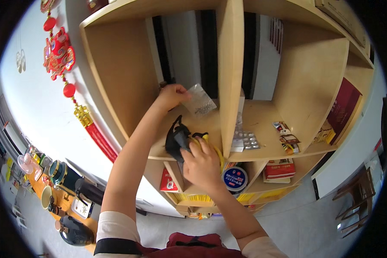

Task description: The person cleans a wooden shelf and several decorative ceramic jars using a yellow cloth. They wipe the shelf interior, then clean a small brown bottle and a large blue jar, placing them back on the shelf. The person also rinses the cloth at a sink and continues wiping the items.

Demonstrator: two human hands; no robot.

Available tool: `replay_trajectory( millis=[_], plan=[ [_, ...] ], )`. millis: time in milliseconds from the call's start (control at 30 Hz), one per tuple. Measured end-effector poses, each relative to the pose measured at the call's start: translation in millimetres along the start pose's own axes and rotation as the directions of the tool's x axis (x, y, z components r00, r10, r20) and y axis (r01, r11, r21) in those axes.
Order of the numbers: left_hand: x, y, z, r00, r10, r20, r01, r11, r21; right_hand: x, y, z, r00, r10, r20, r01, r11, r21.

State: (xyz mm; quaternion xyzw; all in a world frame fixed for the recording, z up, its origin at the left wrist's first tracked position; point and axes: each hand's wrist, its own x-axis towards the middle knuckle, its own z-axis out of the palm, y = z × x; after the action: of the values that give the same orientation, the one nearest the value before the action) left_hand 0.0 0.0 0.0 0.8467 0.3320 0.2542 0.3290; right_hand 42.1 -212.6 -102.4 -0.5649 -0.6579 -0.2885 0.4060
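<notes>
In the left compartment of the wooden shelf (230, 64), my left hand (173, 96) pinches the edge of a small clear plastic bag (198, 101). Small dark bits lie in the lower part of the bag. My right hand (202, 167) is closed at the front of the same board, its fingers curled on a yellow strip-like thing (219, 155). Against those fingers lies a dark bundle (177, 139) with a black loop or strap. The fingers hide part of both, so their exact kind cannot be made out. A small dark object (167, 81) sits behind my left hand.
The right compartment holds blister packs (248, 140) and several small packets (287, 137). Below are red books (279, 169) and a round blue-lidded tub (235, 178). A red hanging ornament (59, 53) is at left, above a wooden table with a dark pot (74, 231). A wooden chair (357, 195) stands right.
</notes>
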Motion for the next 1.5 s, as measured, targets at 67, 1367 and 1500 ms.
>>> replay_trajectory(
  millis=[67, 1367, 1500],
  plan=[
    [-35.1, 22.3, -14.7, 0.999, -0.02, -0.043, 0.013, 0.985, -0.174, -1.0, -2.1, -1.8, 1.0, 0.024, -0.005, -0.024, 0.999, 0.029],
    [-415.9, -78.6, 30.8, 0.941, -0.298, -0.159, -0.077, 0.268, -0.96, -69.9, -238.9, 30.9, 0.886, 0.464, 0.003, -0.34, 0.645, 0.684],
    [-425.1, -94.5, 25.2, 0.944, -0.299, -0.137, -0.04, 0.308, -0.95, -72.6, -233.0, 48.7, 0.823, 0.566, 0.048, -0.451, 0.601, 0.659]
  ],
)
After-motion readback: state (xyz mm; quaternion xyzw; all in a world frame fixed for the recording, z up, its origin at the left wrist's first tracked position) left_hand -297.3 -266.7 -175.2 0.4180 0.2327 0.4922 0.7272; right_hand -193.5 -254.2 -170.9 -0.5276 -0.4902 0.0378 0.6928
